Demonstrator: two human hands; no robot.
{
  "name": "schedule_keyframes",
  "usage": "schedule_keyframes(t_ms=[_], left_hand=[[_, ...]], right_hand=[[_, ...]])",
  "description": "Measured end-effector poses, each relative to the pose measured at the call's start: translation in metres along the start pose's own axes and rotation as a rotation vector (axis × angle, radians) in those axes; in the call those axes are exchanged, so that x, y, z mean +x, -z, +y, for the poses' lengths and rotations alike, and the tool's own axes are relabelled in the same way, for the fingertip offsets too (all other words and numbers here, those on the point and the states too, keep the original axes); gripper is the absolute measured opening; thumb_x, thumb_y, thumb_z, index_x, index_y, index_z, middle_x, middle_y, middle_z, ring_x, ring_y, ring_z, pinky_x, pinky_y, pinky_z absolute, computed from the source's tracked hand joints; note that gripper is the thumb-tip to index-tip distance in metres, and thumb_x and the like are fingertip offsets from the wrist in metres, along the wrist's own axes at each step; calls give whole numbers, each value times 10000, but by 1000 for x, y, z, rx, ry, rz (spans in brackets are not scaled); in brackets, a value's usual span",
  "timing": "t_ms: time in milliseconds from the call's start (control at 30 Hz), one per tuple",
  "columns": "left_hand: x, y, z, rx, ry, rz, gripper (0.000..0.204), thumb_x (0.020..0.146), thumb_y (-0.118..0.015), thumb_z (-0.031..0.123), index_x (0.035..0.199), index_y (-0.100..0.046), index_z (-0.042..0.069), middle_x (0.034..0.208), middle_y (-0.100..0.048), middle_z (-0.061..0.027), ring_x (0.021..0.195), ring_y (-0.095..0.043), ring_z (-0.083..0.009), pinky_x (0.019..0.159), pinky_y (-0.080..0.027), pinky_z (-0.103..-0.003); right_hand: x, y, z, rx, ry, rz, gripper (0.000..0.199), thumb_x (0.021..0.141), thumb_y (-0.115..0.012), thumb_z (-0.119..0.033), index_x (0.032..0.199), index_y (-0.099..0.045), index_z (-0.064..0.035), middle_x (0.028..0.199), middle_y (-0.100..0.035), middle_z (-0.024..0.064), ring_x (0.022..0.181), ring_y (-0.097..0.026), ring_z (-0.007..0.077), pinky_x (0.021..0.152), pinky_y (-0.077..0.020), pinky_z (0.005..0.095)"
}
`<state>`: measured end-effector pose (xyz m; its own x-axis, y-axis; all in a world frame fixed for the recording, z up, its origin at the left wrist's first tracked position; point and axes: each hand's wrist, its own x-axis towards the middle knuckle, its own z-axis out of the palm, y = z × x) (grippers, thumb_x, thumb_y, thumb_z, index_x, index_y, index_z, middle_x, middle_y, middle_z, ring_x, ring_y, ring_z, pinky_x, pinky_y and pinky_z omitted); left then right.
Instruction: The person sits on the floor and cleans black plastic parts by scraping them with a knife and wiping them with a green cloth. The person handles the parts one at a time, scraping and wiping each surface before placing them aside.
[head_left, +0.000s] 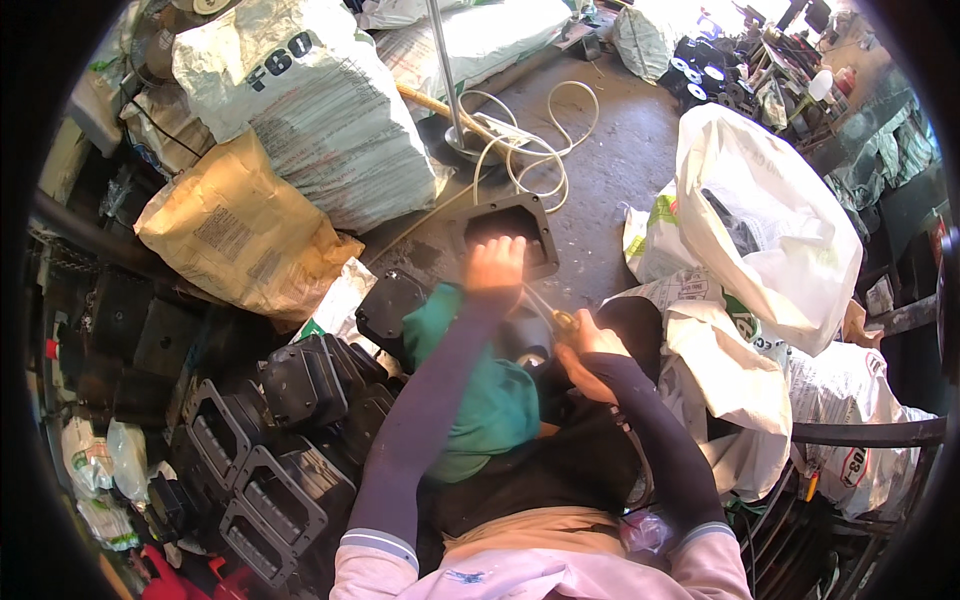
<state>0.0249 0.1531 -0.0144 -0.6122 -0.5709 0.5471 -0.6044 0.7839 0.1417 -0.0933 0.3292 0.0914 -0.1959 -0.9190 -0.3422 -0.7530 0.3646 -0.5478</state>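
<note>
My left hand [494, 268] is closed over the near edge of a black square plastic housing [541, 238]. The housing has an open hollow middle and a flat rim with holes in its corners. Motion slightly smears these fingers. In my right hand [592, 352] is a tool with a yellowish handle [565, 322]; a thin pale length runs from it toward the housing, and its exact kind is unclear. Both hands are above my lap, where a green cloth [490, 400] lies over my left leg.
Several black housings [290, 500] are piled at my left. A brown paper sack [240, 230] and a large white sack [300, 110] stand at far left. An open white sack [770, 220] stands at right. A pale cable [560, 150] lies coiled on the floor around a metal pole [443, 60].
</note>
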Motion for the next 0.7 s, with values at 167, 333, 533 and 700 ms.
schedule_keyframes(t_ms=[167,333,533,700], left_hand=[[0,1,-5,-14,65,-16,444,702,-634,96,1141,-592,46,954,-583,-85,873,-574,-246,730,-430,-384],[-4,15,8,-289,-64,-100,573,643,-672,44,1208,-582,58,1033,-587,-95,937,-567,-279,806,-440,-402],[-20,42,43,-341,-230,-123,639,639,-643,18,1273,-587,67,1047,-581,-120,943,-553,-304,824,-433,-405],[-20,71,57,-284,-217,-251,669,680,-729,115,1324,-560,56,1109,-564,-152,1031,-542,-331,923,-416,-444]], right_hand=[[0,18,23,255,-181,116,395,919,-629,-257,1216,-489,-38,923,-682,255,823,-683,421,745,-524,499],[34,28,63,790,-166,255,245,921,-654,-237,1022,-591,-22,772,-617,42,694,-612,152,624,-498,308],[67,7,90,1220,-225,-51,350,976,-626,-328,1200,-527,-78,891,-590,14,706,-567,104,620,-497,287],[51,4,78,1143,-38,-117,376,970,-637,-289,1266,-535,-81,944,-598,-1,752,-572,92,665,-503,264]])
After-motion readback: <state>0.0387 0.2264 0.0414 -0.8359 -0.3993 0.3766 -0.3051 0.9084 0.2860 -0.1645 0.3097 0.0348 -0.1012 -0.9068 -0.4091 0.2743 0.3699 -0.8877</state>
